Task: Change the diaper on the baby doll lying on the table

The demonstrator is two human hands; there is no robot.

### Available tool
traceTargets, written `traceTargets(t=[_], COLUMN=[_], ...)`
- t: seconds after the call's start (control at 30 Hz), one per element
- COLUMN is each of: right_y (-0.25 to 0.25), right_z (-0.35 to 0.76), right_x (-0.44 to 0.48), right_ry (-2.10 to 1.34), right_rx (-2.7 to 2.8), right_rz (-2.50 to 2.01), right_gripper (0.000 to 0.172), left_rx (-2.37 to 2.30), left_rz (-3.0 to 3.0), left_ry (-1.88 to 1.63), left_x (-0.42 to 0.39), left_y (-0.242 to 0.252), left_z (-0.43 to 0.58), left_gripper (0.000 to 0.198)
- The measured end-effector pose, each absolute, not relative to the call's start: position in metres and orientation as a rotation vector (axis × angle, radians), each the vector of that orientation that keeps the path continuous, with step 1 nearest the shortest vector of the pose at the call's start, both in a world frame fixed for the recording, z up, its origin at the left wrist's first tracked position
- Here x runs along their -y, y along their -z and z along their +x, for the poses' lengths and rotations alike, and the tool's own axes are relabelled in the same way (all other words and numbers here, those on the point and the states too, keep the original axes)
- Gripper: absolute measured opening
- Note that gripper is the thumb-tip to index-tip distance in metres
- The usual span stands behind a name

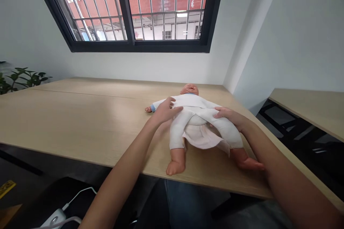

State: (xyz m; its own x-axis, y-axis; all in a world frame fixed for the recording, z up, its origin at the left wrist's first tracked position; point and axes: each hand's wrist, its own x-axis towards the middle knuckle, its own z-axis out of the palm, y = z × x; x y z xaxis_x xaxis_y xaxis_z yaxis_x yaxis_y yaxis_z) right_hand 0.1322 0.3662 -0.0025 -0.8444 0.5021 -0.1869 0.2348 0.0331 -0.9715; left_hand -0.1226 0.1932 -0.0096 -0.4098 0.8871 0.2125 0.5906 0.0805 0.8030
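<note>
A baby doll (pixel 190 88) lies on its back on the wooden table, its head away from me and legs toward me. It wears a white top (pixel 188 99) with blue cuffs and white pants (pixel 177 130); its feet are bare. My left hand (pixel 164 111) is closed at the left side of the waist, thumb over the pants, other fingertips partly hidden. At the opposite hip, my right hand (pixel 228 115) grips the pants with its thumb on top and the remaining fingers mostly out of sight. Pale pink cloth (pixel 202 137) spreads between and beneath the legs.
The light wooden table (pixel 80 121) reaches the wall below a barred window (pixel 134 45). Another tabletop (pixel 311 105) with a black frame stands on the right. A plant (pixel 27 77) is at far left; a white power strip (pixel 55 218) with cables lies below.
</note>
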Motion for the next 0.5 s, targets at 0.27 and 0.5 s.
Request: traceTargets(t=[0.27,0.5], right_y=[0.021,0.013], right_z=[0.135,0.142], right_x=[-0.386,-0.385], right_ry=[-1.798,-1.705], right_rx=[2.206,2.427], right_rz=[-0.832,-0.669], right_gripper=[0.036,0.05], left_rx=[-2.165,-2.262], left_rz=[1.938,2.249], left_ry=[-0.727,-0.554], left_x=[-0.15,-0.139], left_y=[-0.002,-0.002], left_z=[-0.082,-0.074], left_gripper=[0.056,0.043])
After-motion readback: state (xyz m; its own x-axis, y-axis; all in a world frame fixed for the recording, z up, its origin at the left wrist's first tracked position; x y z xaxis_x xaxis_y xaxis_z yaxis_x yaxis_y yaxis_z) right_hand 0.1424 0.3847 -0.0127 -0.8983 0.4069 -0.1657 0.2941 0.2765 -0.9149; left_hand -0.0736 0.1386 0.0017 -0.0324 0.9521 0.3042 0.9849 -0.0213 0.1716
